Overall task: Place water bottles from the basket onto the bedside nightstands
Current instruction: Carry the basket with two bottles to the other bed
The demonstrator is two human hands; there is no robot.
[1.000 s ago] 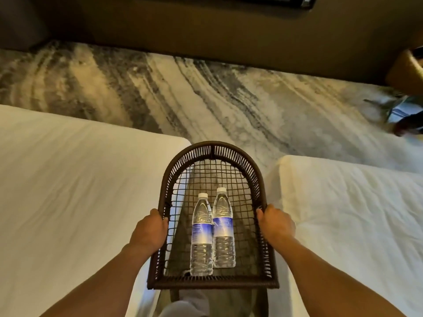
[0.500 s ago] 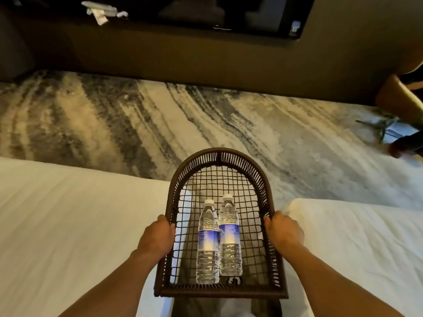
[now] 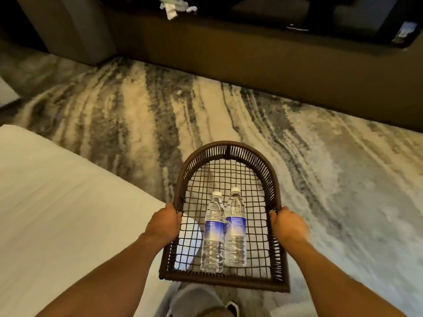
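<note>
- A white bed (image 3: 57, 213) fills the lower left, its corner reaching under the left side of the basket, below and outboard of the left hand's fingers.
- The left hand (image 3: 163, 224) grips the left rim of the basket (image 3: 225, 148), fingers curled tight over the woven edge, thumb side up.
- The basket is dark brown wicker with an open mesh floor, arched at the far end and straight at the near end; it is held above the floor between the two hands.
- Left water bottle (image 3: 213, 234): clear plastic, white cap, blue label, lying on the mesh just inboard of the left hand's fingers, cap pointing away from the person.
- Right water bottle (image 3: 235, 229): same kind, lying touching the first along its side, cap a little farther from the person; it sits between the first bottle and the right hand's fingers, apart from them.
- The right hand (image 3: 288, 226) clasps the right rim, fingers wrapped closed around the edge, roughly level with the left hand.
- Streaked grey and cream carpet (image 3: 332, 179) spreads beyond the fingertips and out to the right.
- A dark low unit (image 3: 251, 58) runs along the far side of the carpet, with a crumpled white scrap (image 3: 171, 8) on top at the left.
- A grey-clad leg (image 3: 194, 300) and a shoe (image 3: 232, 308) show below the basket's near edge.
</note>
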